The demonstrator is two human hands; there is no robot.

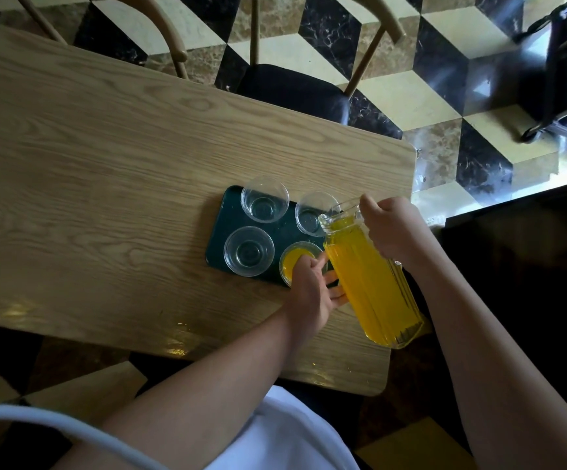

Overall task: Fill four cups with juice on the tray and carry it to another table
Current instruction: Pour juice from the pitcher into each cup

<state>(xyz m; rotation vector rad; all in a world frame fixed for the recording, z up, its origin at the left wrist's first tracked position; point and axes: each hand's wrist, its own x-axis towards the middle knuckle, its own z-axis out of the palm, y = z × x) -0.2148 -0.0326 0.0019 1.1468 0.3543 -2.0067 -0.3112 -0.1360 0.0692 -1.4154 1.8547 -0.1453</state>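
I look down on a wood-grain surface (105, 157) over a floor of black and cream cube-pattern tiles, a chair pushed in at the far side. A dark tray (219, 232) lies near the surface's right end with four clear cups in two rows. The near-right cup (295, 261) holds juice; the near-left cup (248, 251), far-left cup (265, 199) and far-right cup (312, 212) look empty. My right hand (390, 228) grips the jug (373, 283) near its top, fingers curled round the handle side. The jug's long axis runs from near-right up to far-left, spout just at the far-right cup's rim, so that cup seems next. My left hand (310, 290) steadies the filled cup, fingers curled against it. I can read no brand or writing anywhere.
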